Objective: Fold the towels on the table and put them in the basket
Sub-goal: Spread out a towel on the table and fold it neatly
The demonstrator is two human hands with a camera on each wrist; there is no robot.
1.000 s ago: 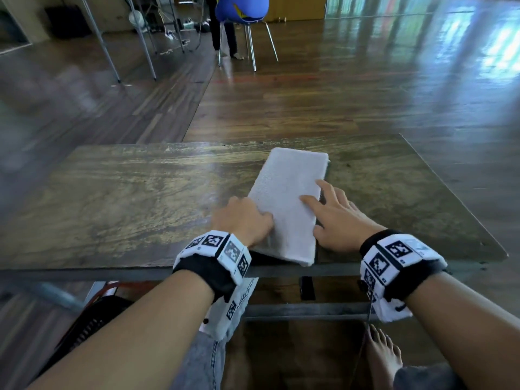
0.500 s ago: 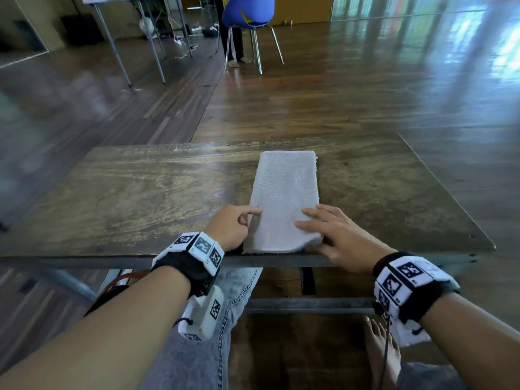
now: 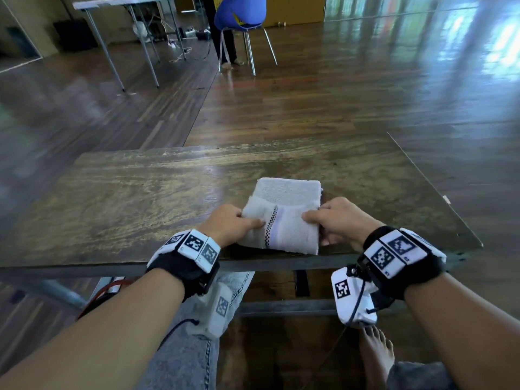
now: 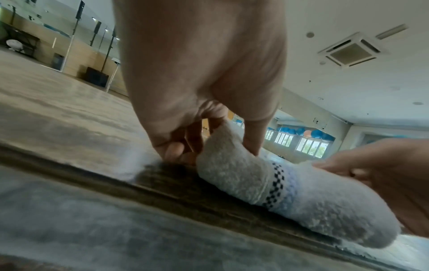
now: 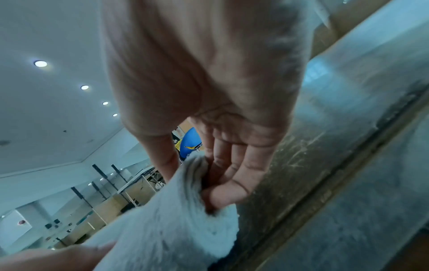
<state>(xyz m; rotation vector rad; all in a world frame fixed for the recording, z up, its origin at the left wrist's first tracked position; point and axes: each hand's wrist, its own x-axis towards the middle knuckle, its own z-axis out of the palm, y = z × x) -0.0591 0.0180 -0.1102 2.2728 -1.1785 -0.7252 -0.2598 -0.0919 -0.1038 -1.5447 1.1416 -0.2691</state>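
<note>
A white towel (image 3: 284, 220) with a checkered stripe lies near the front edge of the wooden table (image 3: 140, 198). Its near end is lifted and doubled over the far part. My left hand (image 3: 250, 220) pinches the raised fold's left edge, thumb on top. My right hand (image 3: 315, 220) pinches the right edge the same way. The left wrist view shows the left hand (image 4: 209, 143) gripping the towel (image 4: 290, 192) just above the tabletop. In the right wrist view the right hand's fingers (image 5: 223, 183) are tucked under the towel (image 5: 174, 229). The basket's body is hidden.
A red handle or strap (image 3: 112, 285) shows under the table's near left edge. My jeans knee (image 3: 183, 356) and bare foot (image 3: 377, 353) are below the table. A blue chair (image 3: 240, 12), a person's legs and a folding table (image 3: 123, 1) stand far back.
The towel lay flat as a long strip with my hands at its near end. Both hands have now gripped that end and lifted it forward over the far part.
</note>
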